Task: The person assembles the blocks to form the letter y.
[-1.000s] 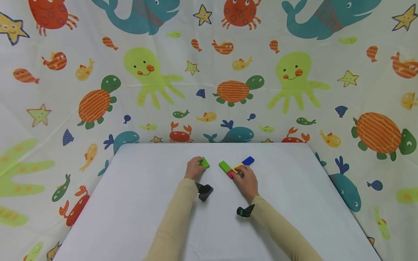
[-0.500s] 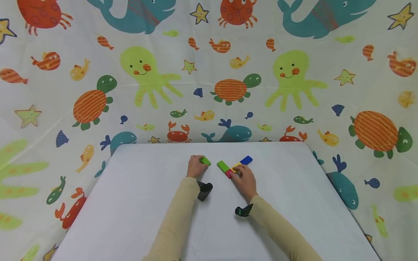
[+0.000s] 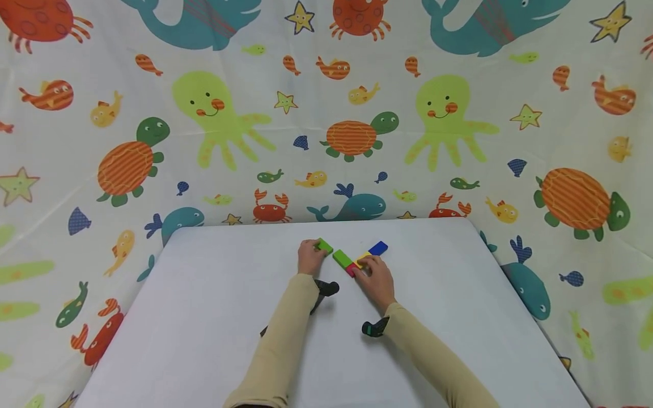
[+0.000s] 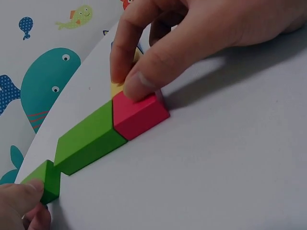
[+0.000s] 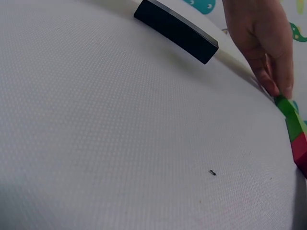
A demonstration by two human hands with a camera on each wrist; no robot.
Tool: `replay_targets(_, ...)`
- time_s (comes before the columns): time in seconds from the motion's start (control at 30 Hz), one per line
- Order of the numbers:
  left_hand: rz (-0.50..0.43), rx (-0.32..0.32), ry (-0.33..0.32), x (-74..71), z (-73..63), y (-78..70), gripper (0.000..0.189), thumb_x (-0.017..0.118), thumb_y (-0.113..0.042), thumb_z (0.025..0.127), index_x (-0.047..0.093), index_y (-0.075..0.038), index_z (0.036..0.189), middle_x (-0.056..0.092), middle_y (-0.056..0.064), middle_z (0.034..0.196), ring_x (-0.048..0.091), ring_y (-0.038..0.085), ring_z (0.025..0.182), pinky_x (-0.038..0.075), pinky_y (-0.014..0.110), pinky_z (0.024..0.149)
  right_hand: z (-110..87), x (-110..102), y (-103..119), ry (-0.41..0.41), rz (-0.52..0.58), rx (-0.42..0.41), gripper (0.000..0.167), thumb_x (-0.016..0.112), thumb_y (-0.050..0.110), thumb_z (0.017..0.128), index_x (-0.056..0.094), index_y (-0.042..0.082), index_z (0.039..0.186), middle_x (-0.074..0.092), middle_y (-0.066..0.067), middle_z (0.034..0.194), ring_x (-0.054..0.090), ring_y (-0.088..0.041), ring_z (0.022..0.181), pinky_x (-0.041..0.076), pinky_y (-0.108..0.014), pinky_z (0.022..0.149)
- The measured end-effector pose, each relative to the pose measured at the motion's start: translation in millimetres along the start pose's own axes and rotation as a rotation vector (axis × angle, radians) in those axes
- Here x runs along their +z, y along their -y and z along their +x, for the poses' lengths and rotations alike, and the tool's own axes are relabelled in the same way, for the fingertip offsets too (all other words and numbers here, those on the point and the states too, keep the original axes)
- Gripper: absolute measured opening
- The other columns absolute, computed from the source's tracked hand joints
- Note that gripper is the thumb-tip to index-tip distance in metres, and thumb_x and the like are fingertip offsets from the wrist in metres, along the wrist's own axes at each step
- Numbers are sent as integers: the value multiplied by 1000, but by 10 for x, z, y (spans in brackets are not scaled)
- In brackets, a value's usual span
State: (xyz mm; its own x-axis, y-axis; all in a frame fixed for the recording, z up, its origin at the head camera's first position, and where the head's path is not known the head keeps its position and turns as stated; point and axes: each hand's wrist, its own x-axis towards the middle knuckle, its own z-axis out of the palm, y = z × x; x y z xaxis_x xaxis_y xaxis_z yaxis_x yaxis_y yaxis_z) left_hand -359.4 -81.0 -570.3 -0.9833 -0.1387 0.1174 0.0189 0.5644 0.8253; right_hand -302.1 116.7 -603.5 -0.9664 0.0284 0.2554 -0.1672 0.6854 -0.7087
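My left hand (image 3: 310, 258) pinches a green block (image 3: 325, 246) by its outer end, seen low at left in the left wrist view. The inner end of this block (image 4: 50, 182) meets, or nearly meets, another green block (image 4: 88, 136) lying on the table. A red block (image 4: 139, 112) adjoins that one's other end. From there a yellow block (image 3: 363, 258) and a blue block (image 3: 378, 248) run off at an angle, forming a V. My right hand (image 3: 376, 279) pinches at the corner, thumb on the red block and a finger against the yellow, which it partly hides.
A white table (image 3: 214, 317) lies beneath, its far edge against a cloth backdrop (image 3: 285, 130) printed with sea animals. Dark wrist devices (image 3: 376, 327) stick out from both sleeves; the left one (image 5: 177, 31) shows in the right wrist view. A tiny dark speck (image 5: 212, 172) marks the tabletop.
My left hand has carried its green block rightward, closing the gap to the green block on the table. My right hand keeps its place at the corner. The head view has shifted slightly.
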Motion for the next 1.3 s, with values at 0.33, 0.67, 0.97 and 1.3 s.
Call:
replay_targets(0.33, -18, -6, 28, 24, -22, -77, 38, 69, 1, 85, 63, 10, 121, 60, 25, 121, 55, 36, 116, 44, 45, 100, 2, -15, 36, 14, -13, 25, 34, 73, 36, 88, 70, 12, 111, 60, -6, 117, 56, -23, 106, 46, -43, 94)
replay_targets(0.67, -8, -19, 14, 30, -52, -151, 38, 70, 2, 85, 63, 11, 120, 60, 25, 119, 54, 36, 117, 43, 44, 102, -9, -32, 78, 36, 1, 64, 35, 73, 37, 88, 70, 13, 113, 59, -5, 120, 54, -24, 109, 45, -42, 97)
replay_targets(0.97, -18, -20, 27, 58, -45, -161, 38, 70, 2, 85, 62, 13, 120, 60, 26, 120, 54, 36, 117, 43, 45, 101, -7, -40, 67, 40, -3, 51, 35, 72, 38, 88, 70, 13, 113, 59, -5, 118, 55, -23, 107, 45, -41, 94)
replay_targets(1.3, 3, -6, 27, 84, -23, -140, 38, 71, 0, 85, 63, 11, 120, 61, 25, 120, 54, 36, 118, 43, 44, 102, -11, -63, 89, 29, -5, 29, 35, 73, 36, 88, 70, 11, 113, 60, -6, 116, 56, -23, 106, 46, -42, 92)
